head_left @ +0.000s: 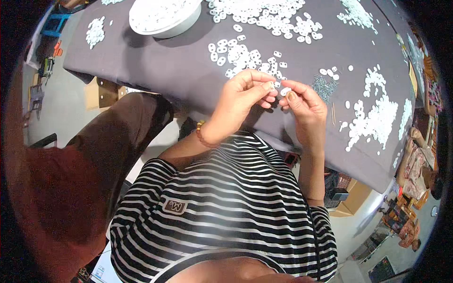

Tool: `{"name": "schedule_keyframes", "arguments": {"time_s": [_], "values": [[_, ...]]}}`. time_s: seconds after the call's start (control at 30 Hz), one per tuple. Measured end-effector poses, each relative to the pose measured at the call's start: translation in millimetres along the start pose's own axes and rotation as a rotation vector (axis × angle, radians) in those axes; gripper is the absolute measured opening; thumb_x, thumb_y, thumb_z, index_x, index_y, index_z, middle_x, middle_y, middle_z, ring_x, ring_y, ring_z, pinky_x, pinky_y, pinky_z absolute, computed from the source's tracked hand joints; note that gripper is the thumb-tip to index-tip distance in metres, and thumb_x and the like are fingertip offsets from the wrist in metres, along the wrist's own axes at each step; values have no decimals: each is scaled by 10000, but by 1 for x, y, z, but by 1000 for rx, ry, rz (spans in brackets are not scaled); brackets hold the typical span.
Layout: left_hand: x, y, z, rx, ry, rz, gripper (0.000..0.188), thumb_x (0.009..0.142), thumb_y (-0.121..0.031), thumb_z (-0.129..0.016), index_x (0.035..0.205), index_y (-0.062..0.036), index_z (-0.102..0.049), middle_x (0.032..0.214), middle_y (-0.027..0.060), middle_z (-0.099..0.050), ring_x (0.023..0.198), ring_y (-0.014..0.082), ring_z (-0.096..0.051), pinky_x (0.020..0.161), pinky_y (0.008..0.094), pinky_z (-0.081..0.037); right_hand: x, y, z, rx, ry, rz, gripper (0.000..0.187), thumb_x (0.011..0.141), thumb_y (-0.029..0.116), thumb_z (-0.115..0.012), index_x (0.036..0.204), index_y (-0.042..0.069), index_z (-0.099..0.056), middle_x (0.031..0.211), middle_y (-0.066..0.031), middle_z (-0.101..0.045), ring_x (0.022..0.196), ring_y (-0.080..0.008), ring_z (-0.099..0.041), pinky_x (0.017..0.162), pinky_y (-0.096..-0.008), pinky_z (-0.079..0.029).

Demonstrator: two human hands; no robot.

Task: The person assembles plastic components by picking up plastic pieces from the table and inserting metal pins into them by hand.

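Note:
Over the near side of the cloth-covered table, my two hands are close together with their fingertips almost meeting. My left hand (239, 100) pinches a small white plastic piece (272, 88) between thumb and fingers; its exact shape is mostly hidden. A white oval piece (285, 91) is held between the thumb and fingers of my right hand (307, 104). Just beyond my hands lies a loose heap of white two-holed plastic pieces (243, 57). Beside my right hand is a small pile of thin dark greenish parts (324, 88), too small to name.
A white bowl (177, 29) full of white pieces stands at the far left. More white pieces lie in a heap (377, 120) to the right, with thin tan sticks (333, 114) nearby. The grey tablecloth (155, 63) hangs over the near edge. Other people sit at the far right.

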State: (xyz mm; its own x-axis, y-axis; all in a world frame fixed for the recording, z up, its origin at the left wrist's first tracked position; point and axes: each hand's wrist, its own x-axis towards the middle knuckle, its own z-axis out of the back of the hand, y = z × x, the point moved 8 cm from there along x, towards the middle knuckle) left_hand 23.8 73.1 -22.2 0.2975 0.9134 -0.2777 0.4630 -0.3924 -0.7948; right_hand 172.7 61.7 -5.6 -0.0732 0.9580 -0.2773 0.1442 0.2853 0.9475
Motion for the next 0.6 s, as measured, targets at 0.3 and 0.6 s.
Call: {"name": "schedule_keyframes", "arguments": {"time_s": [0.3,0.6], "values": [[2,1,0,-24,-1,16,227,973,-132,-581,1135,26,-592,953,92,-657,853,119,-640,724,253,-550,1,5,0,-28,-63,25,209,927,34,-604,1122,-39,-618,945,-55,-657,791,-89,-618,718,-211,-495],[-3,-2,-2,1,-6,1,211,964,-96,-596,1123,43,-604,943,87,-669,810,99,-633,712,226,-539,0,10,0,-80,-136,99,220,934,60,-609,1134,-20,-652,926,-35,-664,744,-64,-607,676,-195,-477]]}}
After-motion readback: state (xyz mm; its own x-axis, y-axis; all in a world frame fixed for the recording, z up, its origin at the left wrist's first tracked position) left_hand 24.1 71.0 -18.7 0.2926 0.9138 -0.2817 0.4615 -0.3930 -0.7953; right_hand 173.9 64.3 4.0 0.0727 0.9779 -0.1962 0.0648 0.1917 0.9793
